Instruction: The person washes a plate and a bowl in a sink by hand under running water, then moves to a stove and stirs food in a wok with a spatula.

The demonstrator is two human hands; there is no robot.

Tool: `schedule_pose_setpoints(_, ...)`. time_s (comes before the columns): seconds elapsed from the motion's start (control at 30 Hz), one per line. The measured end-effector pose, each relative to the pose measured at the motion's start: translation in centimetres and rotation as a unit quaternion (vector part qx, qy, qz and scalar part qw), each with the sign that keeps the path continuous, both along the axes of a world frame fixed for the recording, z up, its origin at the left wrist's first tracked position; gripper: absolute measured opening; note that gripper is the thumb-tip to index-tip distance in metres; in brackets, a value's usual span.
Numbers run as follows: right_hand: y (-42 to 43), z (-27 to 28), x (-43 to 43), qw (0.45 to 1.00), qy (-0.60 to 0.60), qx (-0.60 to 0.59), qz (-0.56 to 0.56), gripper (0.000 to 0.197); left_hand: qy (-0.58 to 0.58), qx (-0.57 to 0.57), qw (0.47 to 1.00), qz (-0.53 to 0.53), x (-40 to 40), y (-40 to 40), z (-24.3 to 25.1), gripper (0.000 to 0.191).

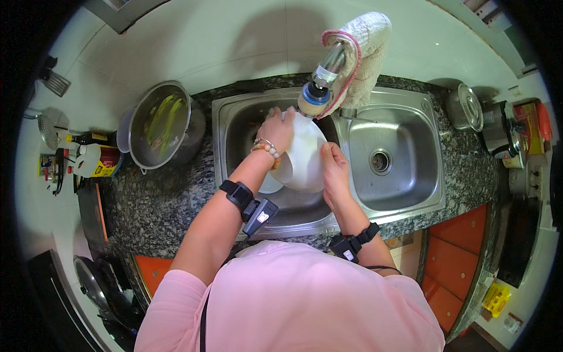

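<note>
A large white bowl is tilted under the faucet, over the left basin of a steel double sink. My left hand, with bracelets at the wrist, lies on the bowl's upper left side; whether its fingers grip the bowl is not clear. My right hand holds the bowl's right edge, thumb on the near face. Below my left wrist, part of another white dish shows in the basin. A cream cloth with a red edge hangs over the faucet's neck.
The right basin has a drain strainer. A large metal bowl with long green vegetables stands on the granite counter at left, near bottles. A lidded steel pot and a cooker stand at right.
</note>
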State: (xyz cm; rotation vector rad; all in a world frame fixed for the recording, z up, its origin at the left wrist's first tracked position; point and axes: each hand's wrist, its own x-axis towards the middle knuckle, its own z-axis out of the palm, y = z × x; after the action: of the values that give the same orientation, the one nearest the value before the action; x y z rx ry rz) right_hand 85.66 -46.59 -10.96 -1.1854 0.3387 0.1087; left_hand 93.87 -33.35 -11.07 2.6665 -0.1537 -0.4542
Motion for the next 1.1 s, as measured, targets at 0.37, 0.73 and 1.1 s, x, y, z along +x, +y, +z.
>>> schedule_pose_setpoints(0.37, -0.1, 0.2, -0.7, 0.999, 0.011, 0.012, 0.032, 0.018, -0.036, -0.031, 0.998, 0.028, -0.2, 1.3, -1.9, 0.041)
schedule_pose_setpoints(0.73, -0.8, -0.1, -0.8, 1.0, 0.001, -0.015, 0.028, 0.018, -0.025, -0.095, 0.991, 0.087, -1.4, 0.5, -1.1, 0.046)
schedule_pose_setpoints(1.1, -0.4, 0.2, -1.0, 0.999, -0.02, 0.011, 0.047, 0.018, 0.04, -0.2, 0.965, 0.165, -1.0, 1.0, -2.6, 0.051)
